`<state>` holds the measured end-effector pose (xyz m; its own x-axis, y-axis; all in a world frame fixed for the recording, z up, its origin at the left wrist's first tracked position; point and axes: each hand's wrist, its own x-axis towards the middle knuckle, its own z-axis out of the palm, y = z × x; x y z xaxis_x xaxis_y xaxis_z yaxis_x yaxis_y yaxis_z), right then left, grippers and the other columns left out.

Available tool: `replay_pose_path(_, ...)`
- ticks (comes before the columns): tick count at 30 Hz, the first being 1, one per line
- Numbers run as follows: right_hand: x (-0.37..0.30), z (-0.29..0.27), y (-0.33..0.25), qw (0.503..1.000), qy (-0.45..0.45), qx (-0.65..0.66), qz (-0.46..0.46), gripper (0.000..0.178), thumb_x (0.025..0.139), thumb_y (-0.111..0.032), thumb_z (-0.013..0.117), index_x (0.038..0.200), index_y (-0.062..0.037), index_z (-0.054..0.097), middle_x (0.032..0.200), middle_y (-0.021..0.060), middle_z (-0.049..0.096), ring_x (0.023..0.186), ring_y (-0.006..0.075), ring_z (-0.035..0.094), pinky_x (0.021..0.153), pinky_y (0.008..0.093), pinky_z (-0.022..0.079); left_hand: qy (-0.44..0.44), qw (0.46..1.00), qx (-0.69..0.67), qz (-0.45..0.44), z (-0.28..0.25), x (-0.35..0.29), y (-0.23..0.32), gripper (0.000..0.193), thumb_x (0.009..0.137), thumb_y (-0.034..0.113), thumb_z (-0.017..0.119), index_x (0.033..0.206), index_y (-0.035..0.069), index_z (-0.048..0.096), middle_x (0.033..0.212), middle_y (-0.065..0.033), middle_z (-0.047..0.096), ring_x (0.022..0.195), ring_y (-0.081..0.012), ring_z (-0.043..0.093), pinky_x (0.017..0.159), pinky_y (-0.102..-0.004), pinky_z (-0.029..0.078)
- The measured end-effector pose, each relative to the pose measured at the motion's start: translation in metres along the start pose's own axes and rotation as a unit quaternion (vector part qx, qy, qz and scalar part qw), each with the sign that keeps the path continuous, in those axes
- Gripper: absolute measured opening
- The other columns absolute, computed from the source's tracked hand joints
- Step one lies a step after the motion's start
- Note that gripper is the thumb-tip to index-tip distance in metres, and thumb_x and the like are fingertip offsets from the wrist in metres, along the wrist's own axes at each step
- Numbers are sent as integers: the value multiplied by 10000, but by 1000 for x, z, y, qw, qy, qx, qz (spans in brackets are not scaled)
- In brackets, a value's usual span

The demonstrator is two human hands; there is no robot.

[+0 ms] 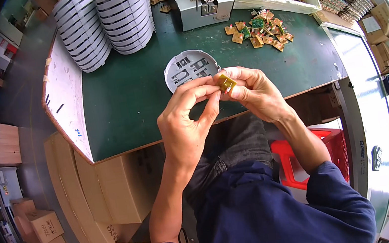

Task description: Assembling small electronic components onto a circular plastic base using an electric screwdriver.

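A small yellow-brown circuit board (pixel 227 83) is held up between my two hands, above the front edge of the green table. My right hand (pixel 261 92) pinches it with thumb and fingers from the right. From the left, the fingertips and thumb of my left hand (pixel 185 120) close at the board's left edge; exactly what they grip there is partly hidden. Just behind my fingers, a round grey plastic housing (pixel 185 65) with cut-out slots lies on the table, its near right side covered by my hands.
Loose circuit boards (pixel 261 31) lie piled at the back right. Behind are a white foam tray (pixel 282 2), a grey-white machine (pixel 206 11) with a black head, and tall stacks of grey housings (pixel 126 21). A white-faced panel (pixel 66 100) borders the table's left. Cardboard boxes (pixel 114 189) stand below.
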<state>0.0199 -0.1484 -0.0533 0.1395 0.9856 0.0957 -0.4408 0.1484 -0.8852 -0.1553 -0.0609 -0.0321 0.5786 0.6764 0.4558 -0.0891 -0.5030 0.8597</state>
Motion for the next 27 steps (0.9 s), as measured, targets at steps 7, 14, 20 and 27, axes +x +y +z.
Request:
replay_pose_path(7, 12, -3, -21, 974, 28, -221, -51, 362, 952, -115, 729, 1278, 22, 654, 1236, 102, 710, 1175, 177, 659, 1054, 337, 513, 36, 998, 32, -30, -9, -2, -13, 503, 855, 172, 840, 1289, 28, 632, 1229, -128, 691, 1122, -283, 663, 955, -405, 536)
replay_pose_path(14, 77, -6, -29, 740, -2, -643, -198, 336, 913, -71, 704, 1248, -45, 686, 1168, 156, 720, 1049, 305, 716, 910, 385, 573, 59, 931, 361, -2, 5, 13, -40, 1054, 726, 545, 886, 1434, -95, 440, 1423, -244, 500, 1318, -416, 460, 1108, -536, 369)
replay_pose_path(20, 100, -6, -15, 698, -92, -683, -195, 309, 897, -60, 701, 1201, -3, 681, 1129, 183, 713, 1031, 380, 687, 894, 431, 570, 38, 948, 316, 28, 5, 13, -56, 1004, 705, 462, 913, 1404, -92, 452, 1407, -276, 502, 1264, -416, 480, 1080, -527, 387)
replay_pose_path(27, 100, -1, -14, 685, -91, -702, -172, 344, 852, 10, 692, 1195, 27, 671, 1090, 218, 706, 1007, 402, 690, 848, 431, 586, 50, 955, 291, -1, 6, 13, -56, 962, 699, 441, 921, 1375, -94, 493, 1467, -278, 477, 1237, -422, 502, 1067, -515, 421)
